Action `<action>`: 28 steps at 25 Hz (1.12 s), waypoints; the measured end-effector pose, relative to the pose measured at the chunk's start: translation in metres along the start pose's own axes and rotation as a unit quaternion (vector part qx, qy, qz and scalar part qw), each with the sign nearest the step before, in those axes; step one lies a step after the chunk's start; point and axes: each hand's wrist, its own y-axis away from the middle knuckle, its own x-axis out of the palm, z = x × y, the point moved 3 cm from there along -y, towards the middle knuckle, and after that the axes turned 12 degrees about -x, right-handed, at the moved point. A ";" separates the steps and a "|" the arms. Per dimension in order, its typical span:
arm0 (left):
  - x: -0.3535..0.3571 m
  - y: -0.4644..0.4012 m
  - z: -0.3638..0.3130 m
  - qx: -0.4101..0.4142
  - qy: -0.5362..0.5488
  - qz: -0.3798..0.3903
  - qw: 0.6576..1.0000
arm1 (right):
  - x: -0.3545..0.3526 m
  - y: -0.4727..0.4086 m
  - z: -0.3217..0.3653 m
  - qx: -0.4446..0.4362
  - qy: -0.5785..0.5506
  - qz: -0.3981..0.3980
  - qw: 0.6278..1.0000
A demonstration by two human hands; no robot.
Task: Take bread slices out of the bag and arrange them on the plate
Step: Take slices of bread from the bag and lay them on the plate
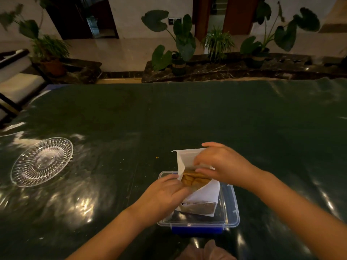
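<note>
A white bread bag (203,196) stands upright in a clear plastic container (230,207) with a blue clip, near the table's front edge. Its mouth is spread, and browned bread slices (195,180) show inside. My left hand (165,194) grips the bag's near left edge at the mouth. My right hand (223,163) pinches the far flap, pulling it back. A clear cut-glass plate (42,161) lies bare at the left of the table, well away from both hands.
The table (187,117) is covered with a glossy dark green sheet. A small crumb (156,157) lies left of the bag. Potted plants (180,53) line a dark ledge beyond the far edge. A pale chair (16,79) stands at the far left.
</note>
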 end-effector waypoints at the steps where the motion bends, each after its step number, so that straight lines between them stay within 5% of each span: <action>1: 0.000 -0.001 0.001 0.000 -0.006 0.007 1.000 | 0.004 0.002 0.001 -0.015 0.024 0.076 0.997; 4: -0.008 -0.006 0.003 -0.028 -0.014 -0.008 0.999 | 0.002 0.016 -0.010 0.019 0.109 0.158 0.981; 6: -0.017 -0.010 0.006 -0.119 0.077 -0.059 0.988 | -0.001 0.026 -0.016 0.048 0.143 0.171 0.974; 9: -0.029 -0.022 0.016 -0.366 0.189 -0.163 0.897 | 0.002 0.036 -0.015 0.052 0.143 0.172 0.973; 11: -0.023 -0.044 0.021 -0.474 0.098 -0.029 0.875 | 0.002 0.035 -0.013 0.053 0.140 0.166 0.975; 13: -0.015 -0.064 0.016 -0.474 -0.029 0.110 0.873 | 0.003 0.031 -0.010 0.051 0.146 0.173 0.973; 15: -0.011 -0.074 0.012 -0.440 -0.061 0.135 0.886 | 0.002 0.027 -0.008 0.046 0.159 0.173 0.971; 24: -0.015 -0.017 0.028 -0.512 0.163 0.034 0.843 | -0.007 0.016 0.005 0.057 0.113 0.153 0.980; 28: -0.015 -0.014 0.027 -0.499 0.193 0.019 0.844 | 0.017 -0.018 0.015 0.124 -0.160 0.136 0.970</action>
